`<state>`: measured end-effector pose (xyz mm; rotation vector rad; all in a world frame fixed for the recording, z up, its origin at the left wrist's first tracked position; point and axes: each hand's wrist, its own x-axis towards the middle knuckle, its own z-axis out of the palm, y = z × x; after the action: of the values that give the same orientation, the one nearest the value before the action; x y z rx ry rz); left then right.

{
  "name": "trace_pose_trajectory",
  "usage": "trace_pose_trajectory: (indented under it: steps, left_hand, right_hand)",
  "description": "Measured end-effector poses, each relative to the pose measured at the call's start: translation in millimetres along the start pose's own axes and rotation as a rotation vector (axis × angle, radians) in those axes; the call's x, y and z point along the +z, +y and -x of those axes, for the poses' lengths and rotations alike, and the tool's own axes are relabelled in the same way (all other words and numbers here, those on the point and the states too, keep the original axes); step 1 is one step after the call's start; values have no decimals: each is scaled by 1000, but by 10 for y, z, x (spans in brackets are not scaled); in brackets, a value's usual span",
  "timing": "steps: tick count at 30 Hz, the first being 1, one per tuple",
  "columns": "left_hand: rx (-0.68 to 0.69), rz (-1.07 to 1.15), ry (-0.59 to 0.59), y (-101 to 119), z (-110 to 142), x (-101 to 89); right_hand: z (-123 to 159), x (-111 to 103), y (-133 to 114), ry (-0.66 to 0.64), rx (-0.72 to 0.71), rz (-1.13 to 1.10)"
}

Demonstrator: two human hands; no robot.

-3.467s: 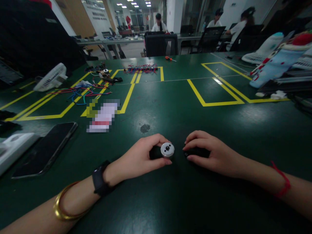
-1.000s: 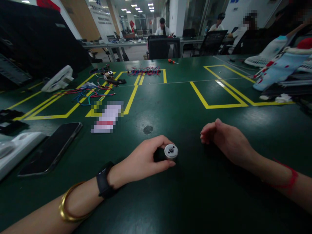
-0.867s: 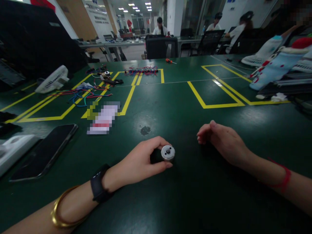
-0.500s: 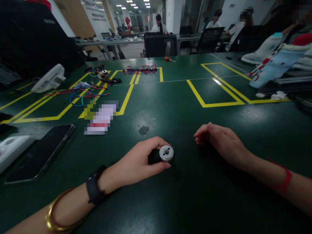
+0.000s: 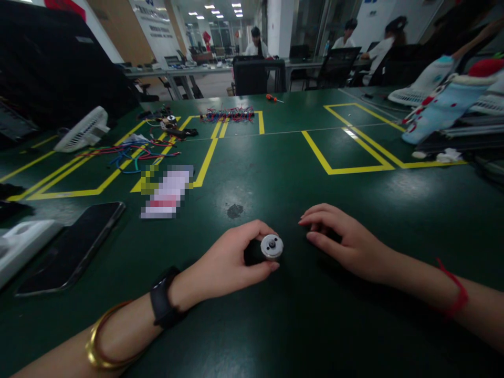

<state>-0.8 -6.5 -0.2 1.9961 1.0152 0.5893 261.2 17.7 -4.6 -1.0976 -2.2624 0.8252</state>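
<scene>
Left hand (image 5: pixel 228 262) is wrapped around a small black motor with a round silver metal end (image 5: pixel 271 247) on the dark green desk (image 5: pixel 275 173); right hand (image 5: pixel 346 241) rests just beside it, fingers loosely curled, holding nothing I can see.

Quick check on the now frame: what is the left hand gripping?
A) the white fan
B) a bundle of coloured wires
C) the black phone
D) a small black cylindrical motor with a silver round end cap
D: the left hand wraps the small black cylindrical motor with a silver round end cap; the black phone lies apart on the green table.
</scene>
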Motion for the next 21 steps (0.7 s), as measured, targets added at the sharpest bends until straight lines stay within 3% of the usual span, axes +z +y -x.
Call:
trace_pose_trajectory:
  steps: [5, 10, 17, 21]
  left_hand:
    - [-3, 9, 3, -17, -11, 11]
    - [9, -27, 21, -31, -13, 19]
    - [17, -53, 22, -43, -10, 28]
    - [18, -50, 29, -45, -12, 27]
  right_hand:
    - [-89, -46, -209, -196, -122, 286]
    - [-183, -27, -462, 12, -157, 200]
    - [-298, 84, -557, 26, -250, 220]
    - [-309, 60, -565, 43, -272, 124]
